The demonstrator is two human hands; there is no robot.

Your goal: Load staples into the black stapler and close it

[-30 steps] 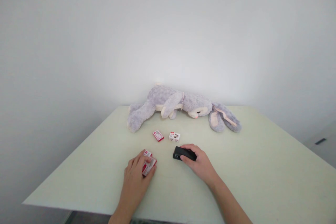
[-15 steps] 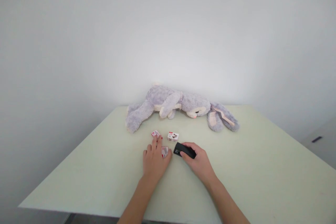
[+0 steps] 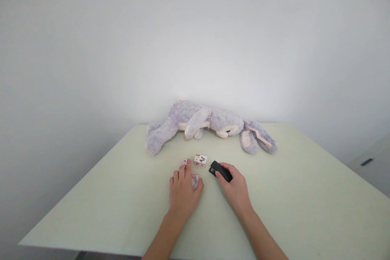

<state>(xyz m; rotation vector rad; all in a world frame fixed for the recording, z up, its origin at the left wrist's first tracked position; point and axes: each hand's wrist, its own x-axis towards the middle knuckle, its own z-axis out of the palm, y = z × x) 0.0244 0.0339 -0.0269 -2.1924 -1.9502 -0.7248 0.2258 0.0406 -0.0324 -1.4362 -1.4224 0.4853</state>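
A black stapler (image 3: pixel 222 172) is gripped in my right hand (image 3: pixel 236 187), thumb on the near side and fingers over the far side. My left hand (image 3: pixel 183 191) lies palm down with its fingers stretched forward and its thumb apart. Between that thumb and the index finger a small red-and-white box (image 3: pixel 195 180) shows, partly covered by the hand. At the fingertips is another small red-and-white box (image 3: pixel 184 162), mostly hidden. A white box with a red label and a dark stapler picture (image 3: pixel 200 160) stands just beyond, between the two hands and touched by neither.
Along the back of the pale green table (image 3: pixel 106 195) a grey-lilac plush rabbit (image 3: pixel 190 115) lies on its side, its long ears toward the right. A plain wall rises behind it. At the far right is a pale cabinet front with a dark handle (image 3: pixel 367 162).
My right hand has shifted the stapler a little to the right, away from the left hand. My left hand has slid slightly right, and the small boxes under it have moved that way too.
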